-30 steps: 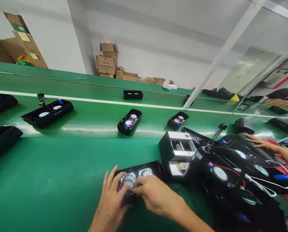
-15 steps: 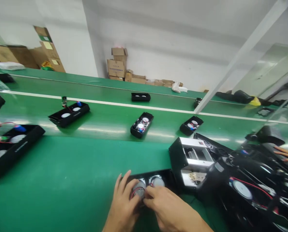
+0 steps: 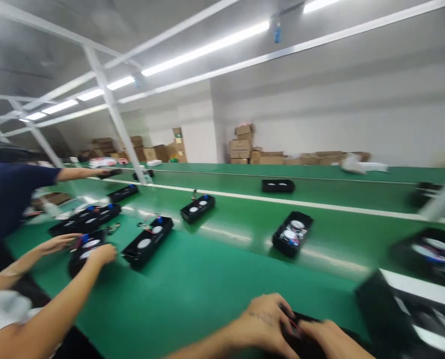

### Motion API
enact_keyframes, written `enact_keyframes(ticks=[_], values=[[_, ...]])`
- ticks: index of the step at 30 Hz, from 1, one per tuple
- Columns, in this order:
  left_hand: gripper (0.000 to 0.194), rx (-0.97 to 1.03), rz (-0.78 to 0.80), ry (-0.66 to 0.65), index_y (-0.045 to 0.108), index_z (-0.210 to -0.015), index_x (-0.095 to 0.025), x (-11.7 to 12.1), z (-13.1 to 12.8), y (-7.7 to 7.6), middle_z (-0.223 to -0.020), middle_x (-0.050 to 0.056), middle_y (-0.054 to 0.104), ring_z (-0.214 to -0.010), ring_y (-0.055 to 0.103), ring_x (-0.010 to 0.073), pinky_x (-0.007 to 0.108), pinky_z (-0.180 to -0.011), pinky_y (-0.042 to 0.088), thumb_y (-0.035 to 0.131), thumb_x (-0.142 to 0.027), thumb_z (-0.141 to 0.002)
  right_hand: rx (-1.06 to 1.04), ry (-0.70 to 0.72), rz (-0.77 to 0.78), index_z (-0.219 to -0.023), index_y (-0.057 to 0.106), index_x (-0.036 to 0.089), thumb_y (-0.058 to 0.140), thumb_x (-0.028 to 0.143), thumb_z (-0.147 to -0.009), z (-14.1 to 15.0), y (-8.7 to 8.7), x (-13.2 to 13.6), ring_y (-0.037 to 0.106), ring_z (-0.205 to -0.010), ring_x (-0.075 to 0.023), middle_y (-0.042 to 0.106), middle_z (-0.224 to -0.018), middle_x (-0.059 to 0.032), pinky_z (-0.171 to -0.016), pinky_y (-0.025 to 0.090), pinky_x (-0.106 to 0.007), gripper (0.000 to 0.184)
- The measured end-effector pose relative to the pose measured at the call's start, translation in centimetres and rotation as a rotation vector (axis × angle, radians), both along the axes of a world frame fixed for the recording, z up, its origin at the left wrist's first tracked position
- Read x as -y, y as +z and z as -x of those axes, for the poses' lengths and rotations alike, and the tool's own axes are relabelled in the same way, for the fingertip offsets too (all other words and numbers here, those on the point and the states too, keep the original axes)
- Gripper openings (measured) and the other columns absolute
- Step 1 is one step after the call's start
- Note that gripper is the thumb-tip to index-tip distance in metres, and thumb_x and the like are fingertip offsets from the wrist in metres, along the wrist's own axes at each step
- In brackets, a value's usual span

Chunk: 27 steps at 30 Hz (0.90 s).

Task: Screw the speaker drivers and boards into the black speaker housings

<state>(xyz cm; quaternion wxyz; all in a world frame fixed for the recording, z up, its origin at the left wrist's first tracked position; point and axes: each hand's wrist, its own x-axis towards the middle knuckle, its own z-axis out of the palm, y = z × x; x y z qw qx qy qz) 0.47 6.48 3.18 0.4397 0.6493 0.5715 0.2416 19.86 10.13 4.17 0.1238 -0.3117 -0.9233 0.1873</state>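
Note:
A black speaker housing [image 3: 310, 344] lies at the bottom edge of the view, mostly covered by my hands. My left hand [image 3: 265, 321] is curled around its left end, with the fingers bent over the rim. Close to those fingertips, my right hand [image 3: 329, 340] reaches in from the right, its fingers closed low over the housing. A bit of red wire [image 3: 293, 324] shows between the two hands. Blur and the fingers hide what the right fingertips hold, and the drivers inside are out of sight.
A black and silver box [image 3: 379, 309] stands just right of my hands. Another open speaker housing [image 3: 292, 234] lies ahead on the green line. On the left, a co-worker's hands [image 3: 102, 253] handle a housing, with several more around. A white post [image 3: 441, 199] rises at right.
The camera has swung left and up, bringing co-workers and ceiling lights into view. My hands and the housing now sit lower right, and the drivers no longer show.

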Motion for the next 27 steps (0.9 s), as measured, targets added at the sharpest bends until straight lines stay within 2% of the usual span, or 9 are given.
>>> enact_keyframes(ticks=[1,2,4,6,7,11,17,22,27], values=[[0.048,-0.023,0.007,-0.001,0.066,-0.06,-0.029,0.1,0.5,1.1,-0.118,-0.003,0.076,-0.105,0.069,0.0209,0.03,-0.09,0.052,0.097,-0.058,-0.038,0.06,-0.051,0.077,-0.105,0.081,0.028,0.075,0.006,-0.062,-0.6,1.5,0.4,0.078,-0.081,-0.0302,0.079,-0.093,-0.0093,-0.072,0.065,-0.041,0.048],[0.053,-0.023,0.031,-0.01,0.066,-0.062,-0.027,0.0,1.0,1.9,-0.111,-0.002,0.076,-0.099,0.07,0.0214,0.031,-0.085,0.053,0.098,-0.057,-0.032,0.124,-0.071,0.151,-0.101,0.081,0.026,0.076,0.007,-0.062,-0.8,3.1,0.7,0.076,-0.077,-0.0278,0.078,-0.088,-0.0076,-0.066,0.061,-0.035,0.044],[0.062,-0.006,0.068,-0.038,0.072,-0.081,-0.026,-0.5,1.6,2.5,-0.093,-0.001,0.075,-0.084,0.069,0.0209,0.033,-0.077,0.055,0.097,-0.058,-0.034,0.21,-0.018,0.264,-0.089,0.08,0.024,0.081,0.015,-0.065,-0.4,5.7,0.6,0.068,-0.067,-0.0217,0.069,-0.071,-0.0015,-0.053,0.046,-0.027,0.026],[0.06,0.011,0.081,-0.089,0.072,-0.083,-0.023,-1.2,1.9,2.4,-0.098,0.001,0.075,-0.085,0.069,0.0205,0.032,-0.077,0.055,0.096,-0.056,-0.038,0.262,-0.054,0.361,-0.082,0.08,0.021,0.088,0.024,-0.062,0.3,7.2,-0.2,0.054,-0.055,-0.0152,0.056,-0.059,0.0037,-0.046,0.033,-0.025,0.022],[0.056,0.016,0.082,-0.115,0.072,-0.079,-0.022,-1.4,1.9,2.3,-0.106,0.003,0.076,-0.09,0.069,0.0209,0.032,-0.079,0.055,0.097,-0.054,-0.039,0.257,-0.069,0.401,-0.084,0.08,0.021,0.091,0.026,-0.061,0.6,7.6,-0.5,0.05,-0.054,-0.013,0.053,-0.059,0.0052,-0.046,0.031,-0.024,0.025],[0.047,0.003,0.087,-0.179,0.066,-0.06,-0.019,-1.4,2.0,2.6,-0.135,0.006,0.069,-0.111,0.068,0.0251,0.031,-0.088,0.056,0.098,-0.047,-0.04,0.254,-0.077,0.469,-0.089,0.082,0.02,0.09,0.025,-0.065,0.6,8.1,-0.7,0.044,-0.052,-0.0096,0.05,-0.059,0.0073,-0.049,0.031,-0.023,0.026],[0.041,-0.056,0.135,-0.167,0.072,-0.081,-0.022,-1.2,2.0,3.5,-0.104,0.001,0.076,-0.103,0.071,0.0231,0.028,-0.081,0.055,0.092,-0.044,-0.053,0.246,-0.035,0.459,-0.089,0.083,0.019,0.089,0.022,-0.067,0.7,8.0,-0.6,0.051,-0.062,-0.0126,0.055,-0.062,0.0056,-0.053,0.031,-0.024,0.023],[0.04,-0.091,0.159,-0.182,0.067,-0.071,-0.021,-1.4,1.9,3.8,-0.117,0.002,0.074,-0.101,0.071,0.022,0.026,-0.072,0.052,0.092,-0.047,-0.054,0.195,-0.06,0.547,-0.088,0.084,0.017,0.091,0.016,-0.063,1.0,7.3,-1.1,0.051,-0.064,-0.0119,0.058,-0.062,0.0067,-0.055,0.033,-0.023,0.026],[0.037,-0.099,0.189,-0.19,0.068,-0.074,-0.021,-1.6,1.9,3.9,-0.107,0.001,0.075,-0.093,0.07,0.0204,0.026,-0.069,0.05,0.089,-0.045,-0.056,0.191,-0.103,0.62,-0.08,0.082,0.016,0.091,0.014,-0.063,1.1,7.7,-1.2,0.049,-0.062,-0.0106,0.056,-0.061,0.0082,-0.055,0.035,-0.022,0.019]])
